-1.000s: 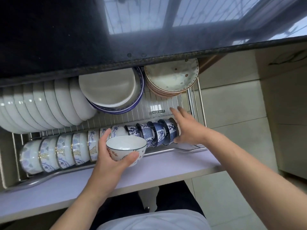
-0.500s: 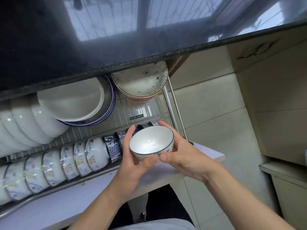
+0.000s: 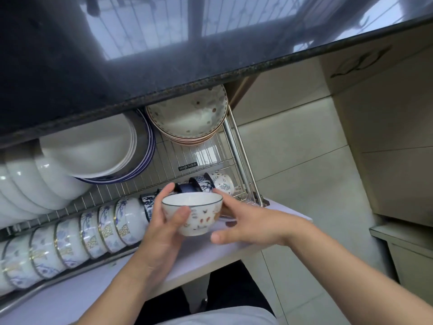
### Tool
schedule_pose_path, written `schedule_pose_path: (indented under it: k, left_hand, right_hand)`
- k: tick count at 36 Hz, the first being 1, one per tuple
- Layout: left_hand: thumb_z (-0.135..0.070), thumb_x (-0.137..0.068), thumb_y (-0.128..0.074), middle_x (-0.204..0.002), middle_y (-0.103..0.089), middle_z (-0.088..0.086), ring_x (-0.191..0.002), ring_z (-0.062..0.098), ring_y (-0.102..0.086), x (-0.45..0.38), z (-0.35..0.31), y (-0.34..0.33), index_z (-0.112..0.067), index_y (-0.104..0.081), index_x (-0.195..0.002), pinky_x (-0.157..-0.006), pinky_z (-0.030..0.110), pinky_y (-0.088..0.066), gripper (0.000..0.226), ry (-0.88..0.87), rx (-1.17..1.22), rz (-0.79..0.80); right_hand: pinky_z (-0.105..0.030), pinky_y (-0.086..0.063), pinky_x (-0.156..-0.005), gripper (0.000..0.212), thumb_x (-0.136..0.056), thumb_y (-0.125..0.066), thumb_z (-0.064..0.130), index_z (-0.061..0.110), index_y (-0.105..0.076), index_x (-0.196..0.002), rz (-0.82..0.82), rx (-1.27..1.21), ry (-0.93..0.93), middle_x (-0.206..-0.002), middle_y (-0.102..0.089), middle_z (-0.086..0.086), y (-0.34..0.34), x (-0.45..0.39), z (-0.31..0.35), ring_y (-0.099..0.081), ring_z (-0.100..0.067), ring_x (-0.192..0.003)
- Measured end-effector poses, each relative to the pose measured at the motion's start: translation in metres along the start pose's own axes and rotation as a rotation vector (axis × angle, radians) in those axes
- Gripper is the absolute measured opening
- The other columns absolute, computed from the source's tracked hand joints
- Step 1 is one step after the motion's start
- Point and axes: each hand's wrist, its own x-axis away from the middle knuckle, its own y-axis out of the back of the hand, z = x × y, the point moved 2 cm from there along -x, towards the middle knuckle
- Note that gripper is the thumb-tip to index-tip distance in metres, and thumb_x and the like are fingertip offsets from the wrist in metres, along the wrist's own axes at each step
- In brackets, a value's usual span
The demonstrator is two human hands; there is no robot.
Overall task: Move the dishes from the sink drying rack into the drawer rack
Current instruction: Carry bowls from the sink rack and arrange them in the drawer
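Note:
A small white bowl (image 3: 195, 215) with a dark rim and coloured motifs is held above the front of the pulled-out drawer rack (image 3: 210, 158). My left hand (image 3: 164, 227) grips it, thumb on the near wall and fingers round the far side. My right hand (image 3: 248, 222) lies beside the bowl's right side with fingers spread and nearly straight; whether it touches the bowl is unclear. Behind the bowl, a front row of small blue-patterned bowls (image 3: 98, 233) stands on edge in the rack.
Stacked white plates (image 3: 93, 146), brown-rimmed speckled dishes (image 3: 189, 116) and large white bowls (image 3: 30, 186) fill the rack's back. The black countertop (image 3: 140, 66) overhangs them. The drawer's pale front panel (image 3: 70, 299) lies below my hands. Tiled floor (image 3: 304, 172) is to the right.
My left hand carried the bowl right and up from the row. My right hand left the row's end, cupped the bowl, and has now loosened its fingers beside it.

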Motion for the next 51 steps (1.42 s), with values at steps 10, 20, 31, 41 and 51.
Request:
schedule_pose_path:
  k: [10, 20, 31, 41, 51]
  left_hand:
    - [-0.053, -0.059, -0.093, -0.142, -0.054, -0.011, -0.124, 0.012, -0.059, 0.016, -0.011, 0.053, -0.056, -0.03, -0.148, -0.113, 0.043, -0.042, 0.11, -0.085, -0.316, -0.276]
    - [-0.056, -0.055, -0.088, -0.144, -0.054, -0.015, -0.128, 0.013, -0.058, 0.019, -0.007, 0.063, -0.063, -0.034, -0.141, -0.115, 0.046, -0.04, 0.102, -0.062, -0.208, -0.292]
    - [-0.053, -0.059, -0.088, -0.141, -0.058, -0.013, -0.126, 0.014, -0.06, 0.022, -0.004, 0.069, -0.061, -0.033, -0.143, -0.115, 0.045, -0.04, 0.101, -0.072, -0.145, -0.291]
    - [-0.053, -0.054, -0.09, -0.143, -0.056, -0.016, -0.128, 0.012, -0.059, 0.024, -0.004, 0.069, -0.059, -0.034, -0.144, -0.117, 0.045, -0.039, 0.106, -0.088, -0.095, -0.274]
    - [-0.054, -0.053, -0.09, -0.143, -0.057, -0.015, -0.127, 0.012, -0.06, 0.023, -0.003, 0.071, -0.061, -0.035, -0.142, -0.117, 0.045, -0.038, 0.105, -0.104, -0.075, -0.253]
  right_hand:
    - [-0.053, -0.034, -0.116, 0.121, -0.078, -0.081, 0.045, 0.025, 0.007, -0.159, -0.351, 1.004, 0.0, -0.163, -0.012, -0.012, 0.038, -0.083, -0.012, -0.021, -0.039, -0.147]
    - [-0.052, -0.026, -0.123, 0.14, -0.067, -0.09, 0.035, 0.036, 0.019, -0.156, -0.26, 1.059, -0.029, -0.17, 0.004, 0.001, 0.049, -0.118, -0.031, -0.007, -0.033, -0.156]
    - [-0.047, -0.04, -0.113, 0.116, -0.073, -0.079, 0.047, 0.015, -0.008, -0.159, -0.303, 1.285, -0.03, -0.158, -0.027, -0.009, 0.033, -0.118, -0.017, -0.033, -0.04, -0.14]
    - [-0.055, -0.025, -0.118, 0.098, -0.074, -0.077, 0.044, 0.008, -0.025, -0.149, -0.35, 1.619, -0.125, -0.138, -0.044, -0.016, 0.033, -0.109, -0.017, -0.049, -0.04, -0.125]
    - [-0.052, -0.013, -0.123, 0.107, -0.071, -0.078, 0.049, 0.006, -0.024, -0.152, -0.337, 1.621, -0.13, -0.15, -0.04, -0.013, 0.051, -0.116, -0.025, -0.031, -0.033, -0.143]
